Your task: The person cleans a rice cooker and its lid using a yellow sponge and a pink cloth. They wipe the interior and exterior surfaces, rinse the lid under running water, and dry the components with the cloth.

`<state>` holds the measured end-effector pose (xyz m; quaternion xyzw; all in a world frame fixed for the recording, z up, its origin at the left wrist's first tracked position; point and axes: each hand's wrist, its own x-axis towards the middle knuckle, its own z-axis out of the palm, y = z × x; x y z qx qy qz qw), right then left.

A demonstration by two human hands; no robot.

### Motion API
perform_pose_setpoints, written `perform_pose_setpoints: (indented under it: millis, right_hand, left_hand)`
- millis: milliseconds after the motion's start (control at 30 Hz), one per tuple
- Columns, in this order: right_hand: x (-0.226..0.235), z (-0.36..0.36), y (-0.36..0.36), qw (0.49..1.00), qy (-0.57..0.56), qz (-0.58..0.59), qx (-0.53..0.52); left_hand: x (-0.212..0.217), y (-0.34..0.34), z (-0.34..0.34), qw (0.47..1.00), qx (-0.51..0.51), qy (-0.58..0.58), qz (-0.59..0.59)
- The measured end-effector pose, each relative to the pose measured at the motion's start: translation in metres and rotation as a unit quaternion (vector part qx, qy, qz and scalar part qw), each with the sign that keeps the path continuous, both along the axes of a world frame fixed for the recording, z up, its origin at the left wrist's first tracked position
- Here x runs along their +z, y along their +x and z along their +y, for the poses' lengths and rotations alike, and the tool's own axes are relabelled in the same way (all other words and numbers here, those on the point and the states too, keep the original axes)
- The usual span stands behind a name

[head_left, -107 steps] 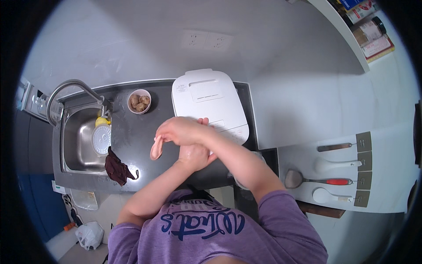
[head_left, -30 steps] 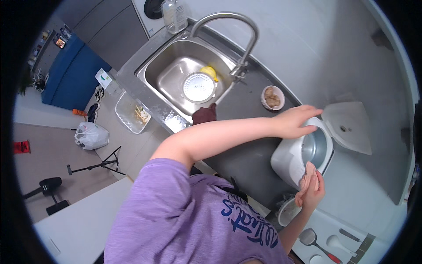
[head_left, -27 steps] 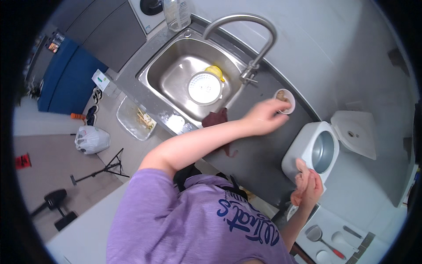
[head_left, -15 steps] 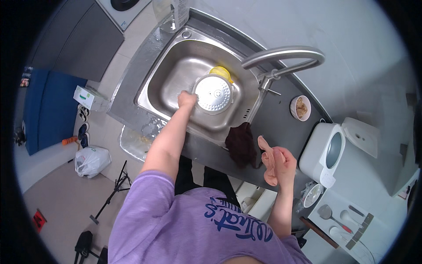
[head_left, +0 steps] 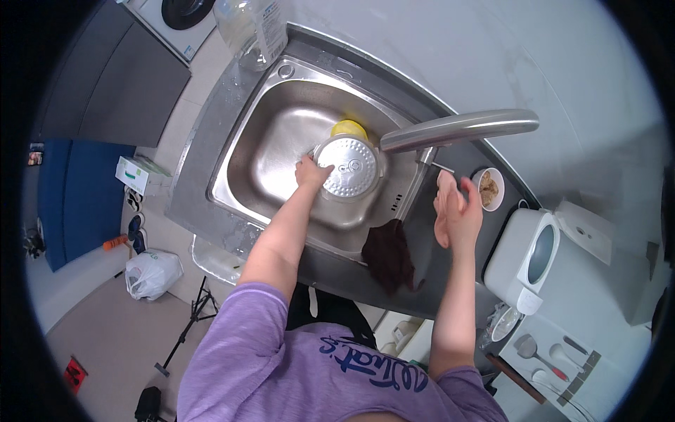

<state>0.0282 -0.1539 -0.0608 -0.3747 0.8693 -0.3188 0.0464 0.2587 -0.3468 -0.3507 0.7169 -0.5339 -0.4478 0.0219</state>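
My left hand [head_left: 309, 173] is closed at the left edge of a round, dimpled silver metal piece [head_left: 348, 165], its thumb over the top, inside the steel sink [head_left: 256, 133]. A yellow round item [head_left: 349, 129] shows partly behind that piece. My right hand [head_left: 464, 221] is over the counter right of the sink, holding a limp pink cloth [head_left: 443, 211] at its thumb side; some fingers stick out. Just beyond it are the tap [head_left: 464, 130] and a white bowl of pale brown food [head_left: 489, 189]. A dark maroon cloth [head_left: 389, 254] drapes over the sink's near right corner.
An open white rice cooker [head_left: 524, 257] stands on the counter at right, near a rack of utensils [head_left: 552, 359]. A clear pump bottle [head_left: 254, 39] is at the far left corner. On the floor at left are a white plastic bag [head_left: 153, 273] and a tripod [head_left: 188, 330].
My right hand moved away from me with the pink cloth, toward the tap and bowl. My left thumb now lies over the metal piece's edge. The view shifted slightly.
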Motion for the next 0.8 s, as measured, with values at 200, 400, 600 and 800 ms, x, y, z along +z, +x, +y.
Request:
perform_pose_setpoints:
  millis: [200,400,600,800]
  right_hand:
    - [-0.033,-0.036,-0.024,0.995,0.059,0.023,0.072]
    - [-0.045,-0.033,-0.023,0.998,0.028,0.019,0.047]
    - [-0.05,-0.032,-0.019,0.999,0.005,-0.012,0.03]
    - [-0.051,-0.027,-0.01,0.997,-0.027,-0.077,0.01]
  left_hand:
    - [-0.006,-0.002,0.008,0.983,0.056,0.094,0.147]
    - [0.037,0.027,0.016,0.805,0.277,0.143,0.505]
    - [0.115,0.06,0.003,0.812,0.235,0.121,0.52]
    - [0.141,0.056,0.014,0.743,0.301,0.102,0.589]
